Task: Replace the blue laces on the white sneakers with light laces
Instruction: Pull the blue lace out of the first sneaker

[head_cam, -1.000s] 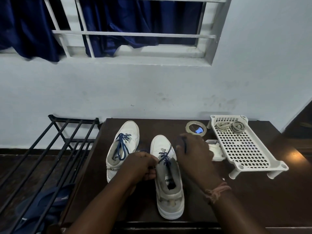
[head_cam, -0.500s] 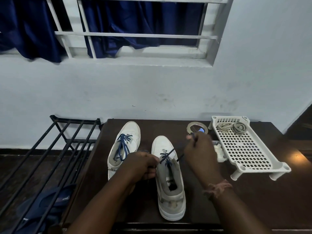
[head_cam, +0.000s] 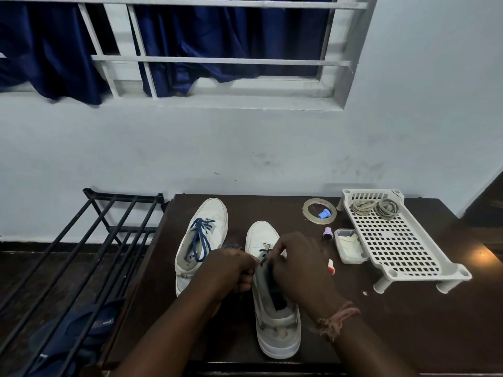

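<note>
Blue flat lace on the nearer white leather sneaker is what we are working out, and only its last crossing shows now, low on the tongue near the toe end, in the middle of the dark wooden table. Half a second ago our right hand was lifted away toward the tape roll, drawing a length of lace taut out of an eyelet; now it is back down over the tongue, its fingers curled and pinching at the lace beside that remaining crossing. Our left hand stays where it was, fingers curled tight against the sneaker's left edge, gripping what looks like the freed lace, though we cannot see exactly what lies inside the fist.

We judge that one more eyelet has been cleared and the next pull is being set up, so this sneaker is close to unlaced.

Just beside it to the left, the second white sneaker is still fully threaded with its own blue lace. The coiled light beige laces wait untouched at the far end of the white perforated plastic rack, well apart to the right, so the relacing itself has not begun.
</note>
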Motion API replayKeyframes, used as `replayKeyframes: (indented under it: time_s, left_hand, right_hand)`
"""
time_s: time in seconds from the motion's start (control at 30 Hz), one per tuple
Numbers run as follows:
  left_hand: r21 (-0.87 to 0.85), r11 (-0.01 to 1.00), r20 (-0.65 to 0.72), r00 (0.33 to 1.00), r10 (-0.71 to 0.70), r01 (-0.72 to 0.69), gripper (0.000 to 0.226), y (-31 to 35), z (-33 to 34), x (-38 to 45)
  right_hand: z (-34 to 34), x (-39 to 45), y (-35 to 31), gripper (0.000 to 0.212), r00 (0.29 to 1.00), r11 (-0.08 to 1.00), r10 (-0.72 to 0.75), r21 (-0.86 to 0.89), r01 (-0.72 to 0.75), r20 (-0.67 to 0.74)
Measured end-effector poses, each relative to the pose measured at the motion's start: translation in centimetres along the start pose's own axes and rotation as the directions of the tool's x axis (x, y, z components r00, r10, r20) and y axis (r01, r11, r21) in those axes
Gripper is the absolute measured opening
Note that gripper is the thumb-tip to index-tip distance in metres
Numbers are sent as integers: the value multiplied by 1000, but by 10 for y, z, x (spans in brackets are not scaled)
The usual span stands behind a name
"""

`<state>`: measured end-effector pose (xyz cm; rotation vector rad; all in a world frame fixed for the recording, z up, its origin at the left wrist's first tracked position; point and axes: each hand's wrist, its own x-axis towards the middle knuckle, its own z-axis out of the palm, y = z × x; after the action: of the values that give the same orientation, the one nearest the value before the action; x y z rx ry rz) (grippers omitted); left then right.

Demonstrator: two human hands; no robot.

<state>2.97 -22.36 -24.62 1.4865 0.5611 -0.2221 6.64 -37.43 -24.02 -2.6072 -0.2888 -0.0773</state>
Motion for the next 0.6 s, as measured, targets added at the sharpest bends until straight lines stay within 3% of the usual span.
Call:
replayKeyframes:
  time_s: [0.1,0.17,0.2,0.27,0.33,0.47,0.6]
  left_hand:
    - [0,1000,-11,1000,2,-2,17,-1,-1,1]
    - [-5,1000,-18,1000,6,-6,18,-2,-1,1]
    - [-10,1000,-12,1000,9,-9,14,-3,0,1]
    - [-11,999,7,999,35,-35,9,-5,4,1]
    - [6,996,21,996,91,-92,21,-9,10,3]
    - [236,941,-40,965,258,-242,31,-19,19,5]
    - [366,876,-5,940,340,-315,16,-21,16,13]
  right_hand:
    - [-13,10,9,19,964,952,182,279,-123,-196]
    - [-24,14,17,22,937,921,247,360,-148,-248]
    - [-27,15,19,21,949,925,226,353,-139,-218]
    - [-22,13,21,14,985,932,173,329,-153,-30]
    - [-9,7,19,21,982,949,136,267,-166,128]
    - [5,4,15,18,982,986,91,123,-112,163]
    - [-1,5,19,4,973,970,164,152,-189,165]
